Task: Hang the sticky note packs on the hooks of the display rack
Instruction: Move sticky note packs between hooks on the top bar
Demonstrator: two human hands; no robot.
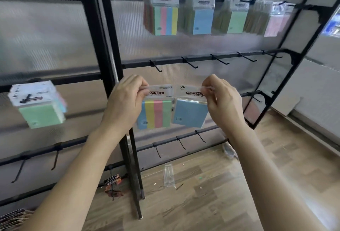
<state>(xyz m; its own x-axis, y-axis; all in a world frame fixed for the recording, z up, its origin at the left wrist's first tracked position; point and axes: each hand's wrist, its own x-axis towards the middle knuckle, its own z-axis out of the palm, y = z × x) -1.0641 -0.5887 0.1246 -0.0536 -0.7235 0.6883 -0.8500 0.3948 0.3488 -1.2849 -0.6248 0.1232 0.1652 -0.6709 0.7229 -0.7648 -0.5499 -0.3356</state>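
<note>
- At the display rack's left edge, a blurred stack of packs is hung on one hook; its count cannot be told.
- One striped pack is pinched at its top by the left hand, and its label is partly hidden.
- One blue pack is pinched likewise by the right hand. Both packs are held below the middle rail.
- Five bare hooks are counted there.
- Four bunches are hung along the top rail, the rightmost blurred.

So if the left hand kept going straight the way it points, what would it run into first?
Probably the leftmost empty hook on the middle rail, which sits just above and beyond the left hand as it pinches the striped pack. Depth is unclear from this one view.
</note>
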